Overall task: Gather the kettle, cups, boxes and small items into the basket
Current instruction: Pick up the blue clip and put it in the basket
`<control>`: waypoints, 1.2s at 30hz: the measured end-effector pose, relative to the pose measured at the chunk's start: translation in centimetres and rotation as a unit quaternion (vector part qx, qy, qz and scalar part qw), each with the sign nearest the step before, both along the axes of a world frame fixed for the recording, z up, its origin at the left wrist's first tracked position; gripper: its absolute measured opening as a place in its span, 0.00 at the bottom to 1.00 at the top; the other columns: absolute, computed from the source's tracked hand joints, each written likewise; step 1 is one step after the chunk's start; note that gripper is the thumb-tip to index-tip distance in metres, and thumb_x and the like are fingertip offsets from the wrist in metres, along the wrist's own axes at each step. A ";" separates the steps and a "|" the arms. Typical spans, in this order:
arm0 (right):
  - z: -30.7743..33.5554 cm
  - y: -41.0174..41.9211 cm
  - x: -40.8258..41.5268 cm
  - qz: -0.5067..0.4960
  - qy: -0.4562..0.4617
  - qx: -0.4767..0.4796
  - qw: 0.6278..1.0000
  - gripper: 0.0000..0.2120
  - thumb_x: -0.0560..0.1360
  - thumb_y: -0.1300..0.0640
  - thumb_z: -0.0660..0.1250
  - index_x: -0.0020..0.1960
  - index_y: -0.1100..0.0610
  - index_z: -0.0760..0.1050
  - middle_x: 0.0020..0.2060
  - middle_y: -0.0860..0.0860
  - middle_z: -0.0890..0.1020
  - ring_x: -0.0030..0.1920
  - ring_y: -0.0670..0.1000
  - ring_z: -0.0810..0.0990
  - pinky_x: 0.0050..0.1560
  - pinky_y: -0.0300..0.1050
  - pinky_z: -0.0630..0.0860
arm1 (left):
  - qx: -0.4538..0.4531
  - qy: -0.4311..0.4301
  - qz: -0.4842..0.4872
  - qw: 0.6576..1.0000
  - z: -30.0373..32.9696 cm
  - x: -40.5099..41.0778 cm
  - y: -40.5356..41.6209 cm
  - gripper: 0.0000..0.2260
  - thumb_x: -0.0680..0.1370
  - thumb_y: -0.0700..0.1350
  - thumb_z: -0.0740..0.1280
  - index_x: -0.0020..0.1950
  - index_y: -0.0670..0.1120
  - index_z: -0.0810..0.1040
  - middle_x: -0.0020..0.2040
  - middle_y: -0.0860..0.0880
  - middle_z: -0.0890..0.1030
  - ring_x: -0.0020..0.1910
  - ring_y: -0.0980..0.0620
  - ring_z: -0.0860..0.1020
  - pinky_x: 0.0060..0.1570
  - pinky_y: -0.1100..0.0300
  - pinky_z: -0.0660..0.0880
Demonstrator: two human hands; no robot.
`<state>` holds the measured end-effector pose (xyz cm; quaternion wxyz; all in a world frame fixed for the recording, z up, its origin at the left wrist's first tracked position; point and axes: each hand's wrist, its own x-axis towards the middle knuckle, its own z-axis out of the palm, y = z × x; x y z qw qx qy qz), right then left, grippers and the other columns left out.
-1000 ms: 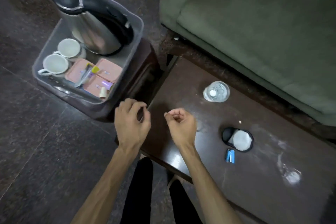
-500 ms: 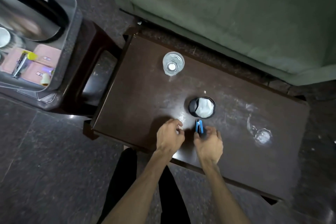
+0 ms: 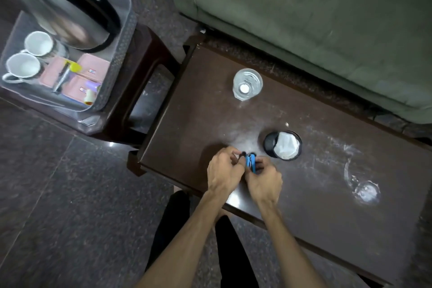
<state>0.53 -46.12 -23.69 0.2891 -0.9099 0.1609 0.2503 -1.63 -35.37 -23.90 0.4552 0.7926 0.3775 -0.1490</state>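
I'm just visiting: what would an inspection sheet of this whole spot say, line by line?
Surface: dark wooden table, dusty, white smears at its right end.
Job's things: kettle, two white cups and pink boxes already in the basket; small blue item at the table's near edge.
Clutter: clear bottle and black pot holding something white, both on the table.
Grips: left hand and right hand both closed around the blue item.
Cables: nothing seen.
Surroundings: green sofa, dark stone floor.

Small blue item (image 3: 250, 163) on dark table, pinched between both hands; kettle (image 3: 63, 9), cups (image 3: 38, 43) in basket (image 3: 121, 37).
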 end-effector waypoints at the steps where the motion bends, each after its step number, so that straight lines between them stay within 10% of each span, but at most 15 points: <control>1: 0.6 1.5 -0.2 -0.002 -0.006 0.024 1.000 0.10 0.70 0.53 0.78 0.51 0.50 0.82 0.41 0.48 0.87 0.43 0.50 0.86 0.46 0.43 0.79 | -0.002 -0.009 0.026 1.000 0.4 -0.1 0.8 0.07 0.75 0.52 0.72 0.52 0.53 0.82 0.46 0.55 0.84 0.48 0.52 0.82 0.53 0.55 0.78; 5: 2.7 9.6 0.1 -0.003 -0.031 0.124 0.992 0.10 0.70 0.55 0.76 0.43 0.43 0.78 0.33 0.41 0.83 0.35 0.35 0.81 0.34 0.24 0.71 | -0.005 -0.062 0.165 0.984 2.4 -0.5 6.5 0.06 0.73 0.51 0.75 0.48 0.55 0.81 0.45 0.54 0.83 0.44 0.55 0.82 0.51 0.54 0.80; 15: 6.7 30.0 1.4 0.132 -0.117 0.260 0.949 0.15 0.67 0.58 0.78 0.53 0.49 0.83 0.42 0.46 0.85 0.40 0.45 0.83 0.44 0.45 0.83 | 0.056 -0.173 0.319 0.930 8.8 -0.8 26.1 0.11 0.71 0.40 0.75 0.53 0.49 0.84 0.45 0.50 0.85 0.41 0.53 0.82 0.47 0.60 0.79; 36: 6.8 40.1 -0.7 0.231 -0.159 0.221 0.934 0.12 0.74 0.57 0.76 0.57 0.56 0.82 0.50 0.52 0.85 0.49 0.57 0.84 0.51 0.53 0.80 | 0.111 -0.073 0.231 0.964 7.4 -2.7 38.7 0.13 0.74 0.44 0.72 0.58 0.47 0.85 0.55 0.50 0.86 0.49 0.52 0.83 0.53 0.61 0.74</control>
